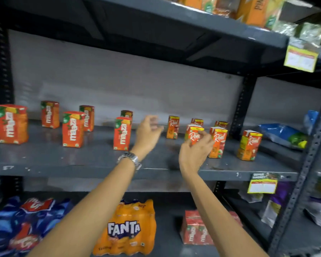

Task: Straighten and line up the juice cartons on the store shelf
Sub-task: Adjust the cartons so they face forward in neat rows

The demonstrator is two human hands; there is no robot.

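Note:
Several orange Maaza cartons stand scattered on the left half of the grey middle shelf (82,162), among them one at the far left (11,124) and one near the middle (122,133). Several smaller Real cartons stand on the right half, one of them far right (249,144). My right hand (195,153) grips one Real carton (194,133) from its front. My left hand (148,135), blurred, hovers over the shelf between the middle Maaza carton and a Real carton (172,127), its fingers loosely curled and holding nothing. A metal watch sits on that wrist.
The upper shelf (193,21) hangs low overhead with more cartons on it. A dark upright post (245,101) bounds the bay on the right, with blue bags (282,134) beyond. Below lie a Fanta pack (126,230), blue packs (24,223) and a Maaza multipack (196,229).

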